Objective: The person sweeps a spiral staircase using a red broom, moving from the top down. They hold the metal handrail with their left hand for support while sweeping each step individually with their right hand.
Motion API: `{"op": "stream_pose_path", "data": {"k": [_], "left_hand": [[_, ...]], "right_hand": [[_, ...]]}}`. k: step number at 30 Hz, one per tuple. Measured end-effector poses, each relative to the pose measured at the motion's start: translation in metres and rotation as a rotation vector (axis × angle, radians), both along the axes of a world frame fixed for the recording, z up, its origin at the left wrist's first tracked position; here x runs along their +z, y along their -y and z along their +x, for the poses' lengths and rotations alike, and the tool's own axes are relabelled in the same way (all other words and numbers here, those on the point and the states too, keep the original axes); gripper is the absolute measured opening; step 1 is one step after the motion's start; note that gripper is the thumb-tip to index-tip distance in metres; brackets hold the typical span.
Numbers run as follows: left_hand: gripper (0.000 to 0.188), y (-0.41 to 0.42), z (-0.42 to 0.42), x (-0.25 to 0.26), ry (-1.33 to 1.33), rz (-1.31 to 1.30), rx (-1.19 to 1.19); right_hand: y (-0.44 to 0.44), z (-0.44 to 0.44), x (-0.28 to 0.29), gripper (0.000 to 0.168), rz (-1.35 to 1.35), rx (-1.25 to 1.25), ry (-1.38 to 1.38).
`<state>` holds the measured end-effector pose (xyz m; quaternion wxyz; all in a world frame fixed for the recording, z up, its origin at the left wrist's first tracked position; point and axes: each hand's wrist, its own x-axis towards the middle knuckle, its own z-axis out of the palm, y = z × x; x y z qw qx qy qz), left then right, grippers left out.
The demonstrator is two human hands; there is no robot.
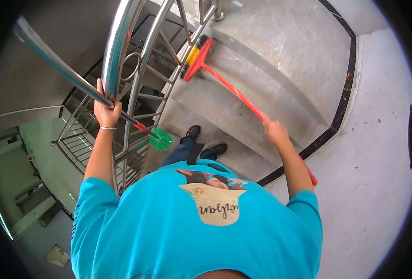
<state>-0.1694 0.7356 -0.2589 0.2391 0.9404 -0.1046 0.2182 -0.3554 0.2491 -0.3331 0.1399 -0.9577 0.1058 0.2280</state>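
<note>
My right hand [275, 130] grips the red handle of a broom [234, 91], whose end sticks out behind my forearm. The broom's red head with yellow and black bristles lies across a stair step [192, 101], against the bottom of the metal railing. My left hand [107, 111] is closed around a long metal pole [66, 76] and rests against the thick stainless steel handrail [112, 59]. A round brush with green bristles [161, 140] is on the pole's lower end, above the steps and left of my shoes.
Stairs rise ahead to a stone landing [307, 59]. A white wall [373, 139] with a black skirting border [343, 115] bounds the right side. The steel railing [150, 45] runs along the left, with a stairwell and lower flights beyond it. My dark shoes [193, 132] stand on a step.
</note>
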Motion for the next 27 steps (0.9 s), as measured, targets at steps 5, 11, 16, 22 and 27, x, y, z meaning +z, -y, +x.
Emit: {"op": "stream_pose_path", "data": {"k": [5, 11, 16, 22, 27], "left_hand": [[0.083, 0.003, 0.000, -0.001, -0.004, 0.069, 0.069], [0.083, 0.007, 0.000, 0.003, 0.008, 0.097, 0.067], [0.082, 0.006, -0.004, 0.000, 0.000, 0.108, 0.105], [0.081, 0.008, -0.002, 0.000, 0.012, 0.125, 0.103], [0.081, 0.007, 0.001, -0.001, 0.041, 0.122, 0.092]], "right_hand": [[-0.003, 0.082, -0.020, 0.039, 0.100, 0.007, -0.037], [0.008, 0.036, -0.111, 0.040, 0.486, -0.146, 0.161], [-0.049, -0.034, -0.092, 0.043, 0.502, -0.326, 0.079], [-0.071, -0.015, -0.074, 0.047, 0.396, -0.384, 0.010], [-0.070, -0.032, -0.104, 0.047, 0.377, -0.331, 0.116]]}}
